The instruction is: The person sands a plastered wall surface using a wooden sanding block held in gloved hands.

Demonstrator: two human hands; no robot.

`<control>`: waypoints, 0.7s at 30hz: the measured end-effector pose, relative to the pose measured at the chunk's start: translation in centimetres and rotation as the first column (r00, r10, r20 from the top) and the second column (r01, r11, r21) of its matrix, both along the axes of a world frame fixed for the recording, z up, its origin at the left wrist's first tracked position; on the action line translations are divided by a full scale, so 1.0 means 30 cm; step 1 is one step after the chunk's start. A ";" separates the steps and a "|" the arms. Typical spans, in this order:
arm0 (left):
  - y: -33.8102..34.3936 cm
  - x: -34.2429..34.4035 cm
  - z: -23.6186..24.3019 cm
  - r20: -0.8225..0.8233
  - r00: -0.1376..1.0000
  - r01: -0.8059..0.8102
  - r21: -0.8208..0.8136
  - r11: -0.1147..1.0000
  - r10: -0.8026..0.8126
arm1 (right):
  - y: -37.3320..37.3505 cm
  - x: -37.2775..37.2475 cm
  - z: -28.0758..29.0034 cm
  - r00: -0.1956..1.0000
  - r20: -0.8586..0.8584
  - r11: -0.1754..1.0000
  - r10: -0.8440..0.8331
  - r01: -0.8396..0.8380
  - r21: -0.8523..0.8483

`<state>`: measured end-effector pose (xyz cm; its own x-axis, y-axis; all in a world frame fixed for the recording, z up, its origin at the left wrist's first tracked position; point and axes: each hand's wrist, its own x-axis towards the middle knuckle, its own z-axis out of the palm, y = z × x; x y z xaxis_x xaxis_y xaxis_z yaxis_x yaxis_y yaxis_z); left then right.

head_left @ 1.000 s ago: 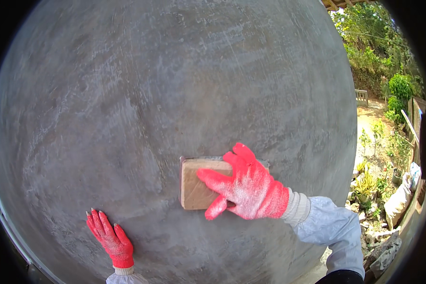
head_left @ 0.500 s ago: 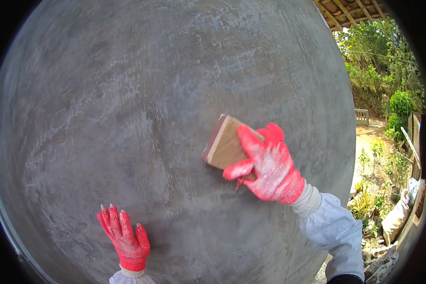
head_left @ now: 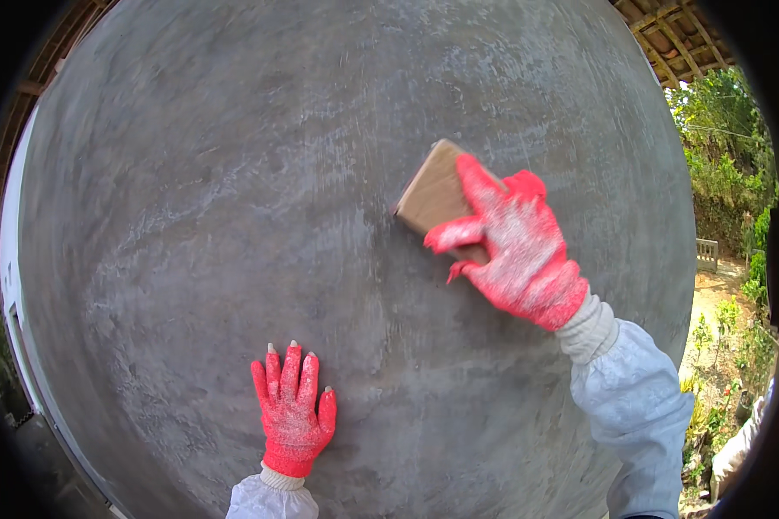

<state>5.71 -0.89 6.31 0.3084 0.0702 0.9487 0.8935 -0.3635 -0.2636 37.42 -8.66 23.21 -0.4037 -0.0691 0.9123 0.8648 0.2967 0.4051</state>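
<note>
My right hand (head_left: pixel 528 246), in a red glove with pale dust over its back, is closed round a brown wooden sanding block (head_left: pixel 437 190). The block lies slanted against a grey plastered wall (head_left: pixel 234 242), and its face toward the wall is hidden. Lower and to the left, my left hand (head_left: pixel 294 415) rests flat on the wall with fingers spread. It wears a matching red glove whose fingertips are bare, and it holds nothing. Light-coloured sleeves cover both forearms.
Pale scratches and streaks mark the wall. A tiled roof edge on wooden battens (head_left: pixel 675 39) hangs at the upper right. Beyond the wall's right edge are green plants (head_left: pixel 723 156) and sunlit ground. A white frame edge (head_left: pixel 13 251) runs along the left.
My right hand has moved the sanding block upward and somewhat left across the wall. The whole view has shifted, showing more on the left side. My left hand stays flat on the wall.
</note>
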 end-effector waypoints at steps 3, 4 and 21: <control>-0.003 0.037 0.003 0.012 0.999 0.037 0.003 0.999 -0.037 | -0.001 0.236 0.239 0.847 -0.531 0.993 -0.042 0.095 0.074; -0.006 0.041 0.006 0.017 0.999 0.032 -0.012 0.999 -0.032 | -0.014 0.228 0.284 0.771 -0.635 0.995 -0.036 0.086 0.047; -0.059 0.046 0.034 0.087 0.992 -0.093 0.054 0.994 0.088 | 0.073 0.298 0.510 0.823 -0.567 0.992 0.020 0.056 0.117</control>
